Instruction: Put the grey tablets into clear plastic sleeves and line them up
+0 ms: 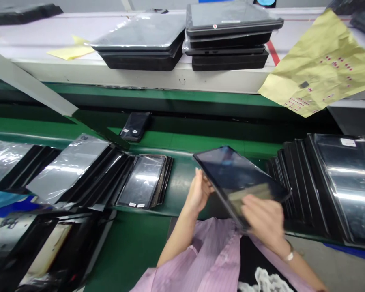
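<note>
A black tablet [231,170] is held tilted over the green bench, with reflections on its dark glass. At its left edge is my left hand [199,188], gripping it with the fingers partly hidden behind. My right hand [266,219] is over the lower right part of the glass, its fingers curled and smeared by motion; whether it grips or only touches the tablet I cannot tell. Left of my hands leans a row of smaller tablets [144,178] with white labels. To the right stands a row of larger tablets [349,178], close to the held one.
Stacked tablets in film [231,24] and another stack [142,32] rest on the white shelf [79,73]. A yellow sheet [328,69] hangs off its edge. Behind, a dark device [136,125] lies on the green surface. A slanted post [48,89] crosses the left side.
</note>
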A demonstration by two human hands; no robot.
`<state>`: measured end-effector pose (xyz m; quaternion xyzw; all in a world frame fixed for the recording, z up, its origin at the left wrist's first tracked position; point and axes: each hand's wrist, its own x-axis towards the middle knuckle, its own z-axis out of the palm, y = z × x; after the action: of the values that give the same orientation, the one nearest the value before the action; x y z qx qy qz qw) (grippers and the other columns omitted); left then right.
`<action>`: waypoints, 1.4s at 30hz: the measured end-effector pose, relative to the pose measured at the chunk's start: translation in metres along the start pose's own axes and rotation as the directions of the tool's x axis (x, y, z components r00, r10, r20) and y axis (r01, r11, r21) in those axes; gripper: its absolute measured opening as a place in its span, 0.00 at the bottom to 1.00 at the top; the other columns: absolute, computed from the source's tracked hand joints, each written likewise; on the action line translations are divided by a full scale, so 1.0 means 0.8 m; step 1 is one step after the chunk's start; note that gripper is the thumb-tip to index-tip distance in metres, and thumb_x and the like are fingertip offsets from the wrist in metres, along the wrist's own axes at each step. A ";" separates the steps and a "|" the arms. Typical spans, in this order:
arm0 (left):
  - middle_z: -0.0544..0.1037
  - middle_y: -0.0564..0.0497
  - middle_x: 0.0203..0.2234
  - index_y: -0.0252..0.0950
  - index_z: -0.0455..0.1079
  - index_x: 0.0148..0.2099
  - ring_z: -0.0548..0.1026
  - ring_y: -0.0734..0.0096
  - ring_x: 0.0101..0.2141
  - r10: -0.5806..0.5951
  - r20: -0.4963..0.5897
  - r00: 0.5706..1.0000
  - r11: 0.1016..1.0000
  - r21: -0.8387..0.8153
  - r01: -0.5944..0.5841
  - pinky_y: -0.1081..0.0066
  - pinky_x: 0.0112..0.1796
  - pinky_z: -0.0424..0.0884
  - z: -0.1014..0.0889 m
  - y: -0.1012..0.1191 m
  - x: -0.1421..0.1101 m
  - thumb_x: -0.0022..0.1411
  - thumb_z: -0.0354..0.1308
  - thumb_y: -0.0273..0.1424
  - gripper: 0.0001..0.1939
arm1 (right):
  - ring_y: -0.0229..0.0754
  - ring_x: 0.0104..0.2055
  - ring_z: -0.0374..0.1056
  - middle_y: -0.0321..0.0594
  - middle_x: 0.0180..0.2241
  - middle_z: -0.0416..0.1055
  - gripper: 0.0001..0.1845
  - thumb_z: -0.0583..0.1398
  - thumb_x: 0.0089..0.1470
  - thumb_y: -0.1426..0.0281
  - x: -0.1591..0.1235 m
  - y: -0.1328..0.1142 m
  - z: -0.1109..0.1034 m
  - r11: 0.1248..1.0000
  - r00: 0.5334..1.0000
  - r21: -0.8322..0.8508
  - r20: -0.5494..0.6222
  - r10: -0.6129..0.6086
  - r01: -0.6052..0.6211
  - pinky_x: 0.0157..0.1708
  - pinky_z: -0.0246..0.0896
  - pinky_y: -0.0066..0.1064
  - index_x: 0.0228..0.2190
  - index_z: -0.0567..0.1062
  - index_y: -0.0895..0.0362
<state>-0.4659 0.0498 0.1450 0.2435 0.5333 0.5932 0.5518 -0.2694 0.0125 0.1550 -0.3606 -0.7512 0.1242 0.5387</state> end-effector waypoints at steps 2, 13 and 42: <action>0.80 0.47 0.35 0.35 0.70 0.45 0.78 0.64 0.35 -0.192 0.082 0.978 0.972 -0.122 0.201 0.68 0.37 0.72 0.002 -0.032 0.018 0.45 0.68 0.50 0.30 | 0.44 0.44 0.76 0.38 0.40 0.79 0.11 0.61 0.57 0.74 -0.028 0.006 0.022 0.990 0.951 -0.050 0.288 -0.112 0.131 0.36 0.68 0.32 0.41 0.78 0.50; 0.77 0.49 0.31 0.34 0.66 0.40 0.75 0.67 0.32 -0.309 -0.010 0.951 0.927 0.222 0.303 0.64 0.39 0.71 -0.060 -0.178 0.064 0.46 0.68 0.41 0.23 | 0.47 0.44 0.70 0.47 0.43 0.72 0.17 0.58 0.61 0.62 -0.158 0.154 0.056 0.610 0.594 -0.493 0.213 0.776 -0.621 0.46 0.68 0.45 0.45 0.72 0.62; 0.62 0.42 0.59 0.46 0.52 0.69 0.67 0.56 0.56 0.281 0.717 0.637 0.796 0.197 -0.573 0.61 0.50 0.75 0.101 0.039 -0.072 0.64 0.56 0.41 0.34 | 0.46 0.44 0.71 0.39 0.47 0.76 0.22 0.66 0.49 0.66 0.002 -0.059 -0.173 0.785 0.612 -0.034 -0.648 0.454 -0.618 0.42 0.64 0.37 0.48 0.77 0.50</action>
<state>-0.3917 0.0323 0.2156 0.6663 0.3409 0.4599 0.4779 -0.1642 -0.0479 0.2373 -0.6557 -0.4018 0.0609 0.6363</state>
